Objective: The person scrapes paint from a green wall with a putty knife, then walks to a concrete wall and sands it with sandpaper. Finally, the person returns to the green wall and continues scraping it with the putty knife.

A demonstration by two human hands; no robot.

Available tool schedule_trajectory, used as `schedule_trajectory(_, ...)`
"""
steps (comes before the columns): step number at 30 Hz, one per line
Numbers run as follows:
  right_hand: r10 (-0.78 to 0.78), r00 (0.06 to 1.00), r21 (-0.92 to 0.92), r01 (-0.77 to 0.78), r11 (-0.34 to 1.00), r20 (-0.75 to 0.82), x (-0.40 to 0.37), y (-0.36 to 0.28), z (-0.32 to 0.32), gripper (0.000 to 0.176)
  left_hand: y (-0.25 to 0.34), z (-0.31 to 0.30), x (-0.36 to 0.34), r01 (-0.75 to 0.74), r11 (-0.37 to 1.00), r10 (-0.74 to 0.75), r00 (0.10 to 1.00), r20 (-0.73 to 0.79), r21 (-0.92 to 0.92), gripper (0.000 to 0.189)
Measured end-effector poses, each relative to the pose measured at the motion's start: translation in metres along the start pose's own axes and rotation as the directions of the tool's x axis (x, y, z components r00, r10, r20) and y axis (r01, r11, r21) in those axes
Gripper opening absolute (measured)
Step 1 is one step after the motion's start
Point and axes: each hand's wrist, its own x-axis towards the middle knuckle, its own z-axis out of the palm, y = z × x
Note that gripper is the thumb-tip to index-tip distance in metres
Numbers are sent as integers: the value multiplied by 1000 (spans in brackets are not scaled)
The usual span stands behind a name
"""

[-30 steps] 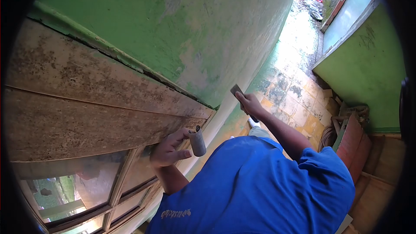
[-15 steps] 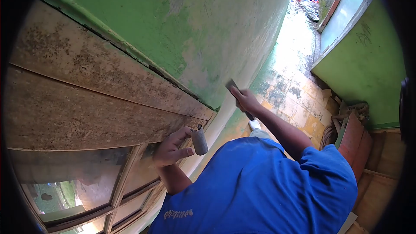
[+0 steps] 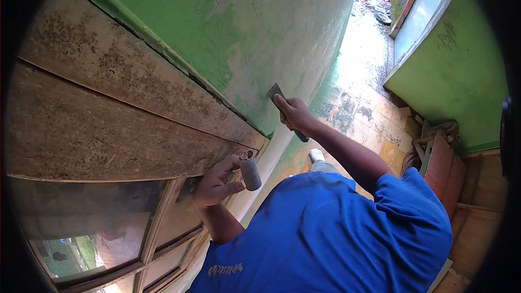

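My right hand [image 3: 296,113] is wrapped round a putty knife [image 3: 275,91], whose grey blade points up toward the wall and overlaps its worn, whitish patch in this view. The handle end shows below the fist. The wall [image 3: 179,16] is green, with scraped pale and grey patches. Lower down, my left hand [image 3: 216,185] grips a short grey tube [image 3: 250,172] between thumb and fingers, close beside the wooden door frame. One end of the tube is open and dark.
A stained wooden panel [image 3: 92,114] with glass panes [image 3: 92,222] fills the left side. A tiled floor [image 3: 374,125] runs to a bright opening. At right stand a green partition [image 3: 450,70] and reddish boards [image 3: 445,171]. One white-covered foot [image 3: 316,155] shows below.
My right hand has moved up and left with the putty knife, nearer the wall's patch. My left hand holds the tube almost in the same place. The view has shifted slightly.
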Motion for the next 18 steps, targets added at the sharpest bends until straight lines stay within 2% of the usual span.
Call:
schedule_trajectory(1,-64,998,67,62,996,26,0,-7,-2,66,0,-1,1,-3,1000,3,1000,4,0,37)
schedule_trajectory(3,-21,999,83,19,996,25,-11,-11,-3,66,-2,-1,0,-21,1000,21,1000,16,5,37)
schedule_trajectory(6,-20,1000,6,20,1000,-11,-24,6,-6,65,2,2,1,-3,1000,2,1000,-7,-18,36)
schedule_trajectory(7,48,999,18,-48,999,-15,-27,22,-5,64,2,2,1,-6,1000,5,1000,-4,-15,36)
schedule_trajectory(8,116,993,32,-115,993,-19,-32,18,-3,62,2,1,1,-3,1000,3,1000,1,0,36)
schedule_trajectory(12,103,988,-18,-106,994,-112,-12,-25,8,62,6,5,3,18,1000,-18,1000,0,-6,34)
schedule_trajectory(14,-60,998,326,54,944,10,-4,-38,6,62,2,3,1,19,1000,-19,1000,12,-5,34)
schedule_trajectory(18,-11,1000,254,4,967,26,-18,-27,-4,62,4,4,1,34,999,-34,999,-7,1,35)
